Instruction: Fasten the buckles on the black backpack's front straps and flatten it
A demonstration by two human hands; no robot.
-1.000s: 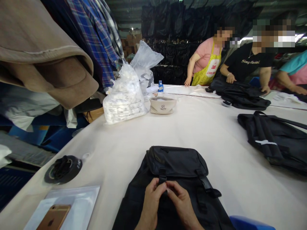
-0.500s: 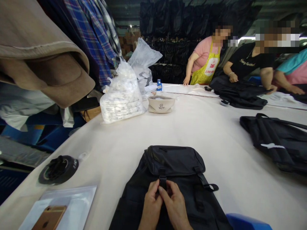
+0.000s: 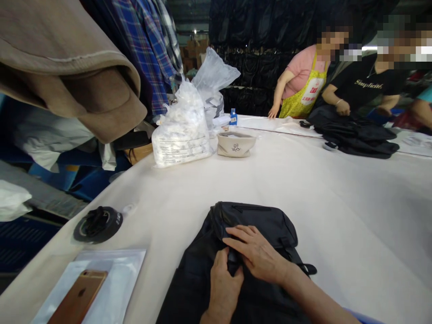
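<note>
A black backpack [image 3: 202, 274] lies on the table in front of me, its top flap [image 3: 259, 213] folded over the front. My left hand [image 3: 224, 285] is closed around the lower end of a front strap, just below the flap; the strap itself is mostly hidden by my hands. Over the flap's lower edge rests my right hand [image 3: 259, 254], palm down with fingers stretched to the left, holding nothing that I can see. To the right, a loose strap end [image 3: 308, 269] sticks out from the backpack's side.
At left lie a black tape roll [image 3: 97, 224] and a phone [image 3: 79, 297] on a clear plastic sleeve [image 3: 130, 274]. Farther back stand a stuffed plastic bag [image 3: 182, 130] and a beige fabric pouch [image 3: 236, 145]. Two co-workers stand across the table beside black bags [image 3: 357, 132].
My right hand has left the strap end and now lies flat over the flap's edge. My left hand stays at the strap. The view has swung left, dropping the backpack at right from sight.
</note>
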